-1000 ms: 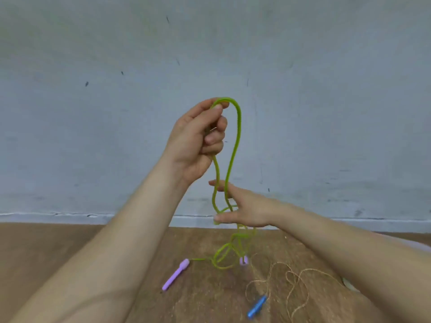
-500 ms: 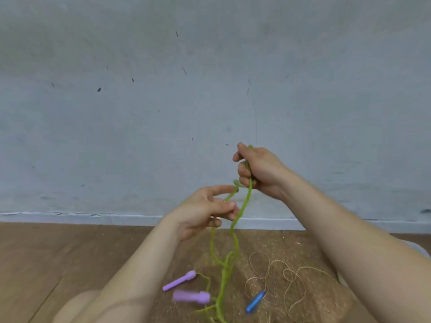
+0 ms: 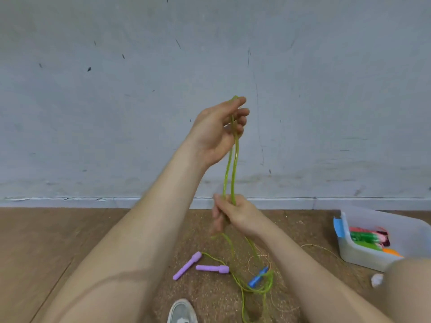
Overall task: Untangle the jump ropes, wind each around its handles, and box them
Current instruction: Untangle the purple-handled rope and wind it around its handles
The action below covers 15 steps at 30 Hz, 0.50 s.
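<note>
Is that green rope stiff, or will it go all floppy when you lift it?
Probably floppy: the green rope hangs in two limp strands from the left hand, passes through the right hand, then sprawls in loose curls on the floor. It looks thin, so likely light. Lifted higher, its purple handles would probably drag along.

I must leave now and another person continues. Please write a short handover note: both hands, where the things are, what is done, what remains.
Left hand: raised, pinches the green rope's loop top.
Right hand: grips both strands lower.
Purple handles lie on the floor; the slack crosses a blue handle and tan rope.
Box, at right, holds some coloured items, seemingly ropes.
Done: green partly pulled straight. Left: free it, wind both ropes, box them.
</note>
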Each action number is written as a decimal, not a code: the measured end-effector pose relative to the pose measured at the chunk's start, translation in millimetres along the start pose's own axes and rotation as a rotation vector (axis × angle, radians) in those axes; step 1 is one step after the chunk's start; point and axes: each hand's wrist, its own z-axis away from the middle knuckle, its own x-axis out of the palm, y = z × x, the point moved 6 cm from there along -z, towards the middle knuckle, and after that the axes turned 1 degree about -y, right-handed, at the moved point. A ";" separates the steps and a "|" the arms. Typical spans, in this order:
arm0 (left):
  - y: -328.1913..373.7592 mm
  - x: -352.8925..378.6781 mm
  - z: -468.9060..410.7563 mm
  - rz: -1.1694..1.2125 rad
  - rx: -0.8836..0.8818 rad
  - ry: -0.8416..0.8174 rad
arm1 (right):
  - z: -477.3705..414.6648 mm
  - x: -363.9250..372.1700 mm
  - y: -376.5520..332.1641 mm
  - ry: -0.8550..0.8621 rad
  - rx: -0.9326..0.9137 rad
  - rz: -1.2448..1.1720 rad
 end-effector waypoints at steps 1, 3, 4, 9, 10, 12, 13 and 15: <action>-2.0 -13.0 0.0 -0.161 0.026 0.054 | 2.1 -9.0 -9.6 0.077 0.007 -0.093; -16.8 -47.7 10.8 -0.314 0.098 0.187 | 4.1 -32.9 -29.2 0.192 0.025 -0.419; -31.8 -61.0 20.3 -0.278 0.112 0.202 | 1.9 -42.7 -37.6 0.200 0.042 -0.653; -161.6 -28.1 79.1 -0.653 -0.219 -0.540 | -25.5 -68.0 -90.9 0.078 0.154 -1.169; -176.9 -25.9 85.2 -0.713 -0.241 -0.535 | -32.3 -77.6 -99.6 0.111 0.144 -1.213; -182.5 -31.7 89.7 -0.629 -0.244 -0.369 | -41.8 -104.3 -107.3 0.258 0.109 -1.271; -177.4 -37.5 87.5 -0.488 -0.261 -0.235 | -43.1 -115.9 -105.8 0.316 0.092 -1.202; -155.2 -43.1 77.1 -0.104 -0.265 0.030 | -37.5 -123.2 -90.2 0.310 0.155 -0.786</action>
